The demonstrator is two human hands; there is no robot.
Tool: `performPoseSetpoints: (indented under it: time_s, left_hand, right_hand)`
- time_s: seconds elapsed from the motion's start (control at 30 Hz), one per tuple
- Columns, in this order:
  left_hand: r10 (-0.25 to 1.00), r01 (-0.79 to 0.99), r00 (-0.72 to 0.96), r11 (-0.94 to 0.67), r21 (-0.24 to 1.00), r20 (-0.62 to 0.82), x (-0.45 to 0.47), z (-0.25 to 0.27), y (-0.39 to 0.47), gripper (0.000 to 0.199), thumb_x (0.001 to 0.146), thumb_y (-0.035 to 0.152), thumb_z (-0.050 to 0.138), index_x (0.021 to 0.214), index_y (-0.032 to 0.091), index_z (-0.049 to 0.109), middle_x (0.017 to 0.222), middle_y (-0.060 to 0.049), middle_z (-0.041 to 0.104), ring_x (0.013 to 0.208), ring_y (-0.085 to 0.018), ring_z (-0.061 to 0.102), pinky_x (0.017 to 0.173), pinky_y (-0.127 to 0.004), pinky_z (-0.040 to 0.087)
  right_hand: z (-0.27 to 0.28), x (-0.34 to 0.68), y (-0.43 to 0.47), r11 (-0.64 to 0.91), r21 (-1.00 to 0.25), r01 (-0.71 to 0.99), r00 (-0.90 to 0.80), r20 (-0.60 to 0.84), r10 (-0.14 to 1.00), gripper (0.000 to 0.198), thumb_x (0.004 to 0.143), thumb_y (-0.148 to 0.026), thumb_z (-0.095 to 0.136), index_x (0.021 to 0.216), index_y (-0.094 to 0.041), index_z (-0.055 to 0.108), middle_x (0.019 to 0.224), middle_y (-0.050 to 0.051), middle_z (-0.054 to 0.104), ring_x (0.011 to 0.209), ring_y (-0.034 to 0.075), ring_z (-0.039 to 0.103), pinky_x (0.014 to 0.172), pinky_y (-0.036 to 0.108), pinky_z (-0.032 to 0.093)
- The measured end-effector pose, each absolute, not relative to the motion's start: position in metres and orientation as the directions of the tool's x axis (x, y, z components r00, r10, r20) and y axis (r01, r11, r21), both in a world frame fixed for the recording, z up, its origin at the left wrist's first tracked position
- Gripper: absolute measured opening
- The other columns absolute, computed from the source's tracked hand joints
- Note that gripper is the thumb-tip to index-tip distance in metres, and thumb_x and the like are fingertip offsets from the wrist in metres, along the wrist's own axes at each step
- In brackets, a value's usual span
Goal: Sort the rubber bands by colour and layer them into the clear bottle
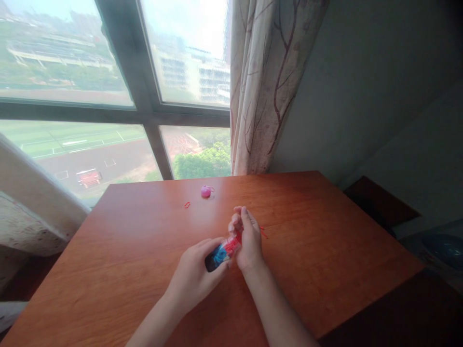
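My left hand [197, 267] is wrapped round a small clear container [222, 254] and tilts it up to the right. Layers of black, blue, white and red show inside it; they look like small hair ties. Against the container's red end, my right hand [249, 241] is cupped with curled fingers. Its palm is partly hidden, so I cannot make out what lies in it. Thin red bands [264, 233] show just past the right hand, on or close above the table. A single red band [187, 205] lies farther back, near a pink lid-like piece with a loop [206, 192].
The brown wooden table [311, 250] reaches to the window [152, 115] at the back. A patterned curtain [260, 86] hangs at the window's right side, and another curtain [32, 217] is at the left. A dark wall stands on the right.
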State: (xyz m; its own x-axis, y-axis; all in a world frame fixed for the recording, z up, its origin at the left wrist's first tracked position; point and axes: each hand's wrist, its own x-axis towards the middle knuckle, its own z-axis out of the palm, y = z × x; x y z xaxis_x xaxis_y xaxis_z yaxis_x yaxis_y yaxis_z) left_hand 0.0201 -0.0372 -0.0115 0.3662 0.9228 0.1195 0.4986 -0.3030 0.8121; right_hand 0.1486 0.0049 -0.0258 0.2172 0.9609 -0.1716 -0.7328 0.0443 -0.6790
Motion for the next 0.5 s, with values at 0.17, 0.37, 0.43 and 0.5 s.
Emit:
performPoseSetpoints:
  time_s: [0.17, 0.37, 0.43, 0.5]
  left_hand:
    - [0.940, 0.477, 0.310, -0.284, 0.831, 0.144, 0.0237, -0.0150, -0.0390, 0.033, 0.082, 0.024, 0.063, 0.114, 0.021, 0.070, 0.101, -0.003, 0.076, 0.087, -0.020, 0.069, 0.078, -0.027, 0.051]
    - [0.940, 0.448, 0.301, -0.287, 0.847, 0.159, 0.0230, -0.0141, -0.0389, 0.034, 0.083, 0.023, 0.063, 0.115, 0.020, 0.070, 0.104, -0.004, 0.075, 0.089, -0.020, 0.069, 0.079, -0.028, 0.051]
    - [0.939, 0.441, 0.303, -0.289, 0.850, 0.162, 0.0227, -0.0138, -0.0387, 0.035, 0.082, 0.022, 0.063, 0.116, 0.020, 0.069, 0.106, -0.005, 0.075, 0.091, -0.020, 0.069, 0.081, -0.028, 0.051]
    - [0.940, 0.441, 0.302, -0.288, 0.850, 0.162, 0.0224, -0.0136, -0.0383, 0.035, 0.082, 0.022, 0.064, 0.116, 0.019, 0.069, 0.106, -0.005, 0.075, 0.092, -0.021, 0.068, 0.081, -0.029, 0.051]
  right_hand:
    - [-0.0242, 0.1444, -0.0008, 0.068, -0.658, -0.750, 0.199, -0.126, 0.972, 0.024, 0.082, -0.031, 0.067, 0.103, -0.020, 0.063, 0.074, -0.002, 0.069, 0.054, 0.008, 0.058, 0.049, 0.018, 0.043]
    - [-0.0200, 0.1449, -0.0048, 0.083, -0.653, -0.753, 0.184, -0.088, 0.979, 0.034, 0.077, -0.017, 0.061, 0.111, -0.021, 0.059, 0.115, 0.009, 0.071, 0.074, 0.011, 0.068, 0.056, 0.018, 0.046]
    - [-0.0198, 0.1454, -0.0049, 0.077, -0.659, -0.748, 0.176, -0.085, 0.981, 0.035, 0.074, -0.015, 0.060, 0.109, -0.020, 0.060, 0.118, 0.009, 0.070, 0.078, 0.013, 0.069, 0.057, 0.018, 0.047]
    - [-0.0201, 0.1456, -0.0049, 0.074, -0.668, -0.740, 0.169, -0.079, 0.982, 0.033, 0.074, -0.015, 0.058, 0.106, -0.020, 0.063, 0.120, 0.009, 0.069, 0.083, 0.014, 0.070, 0.058, 0.019, 0.048]
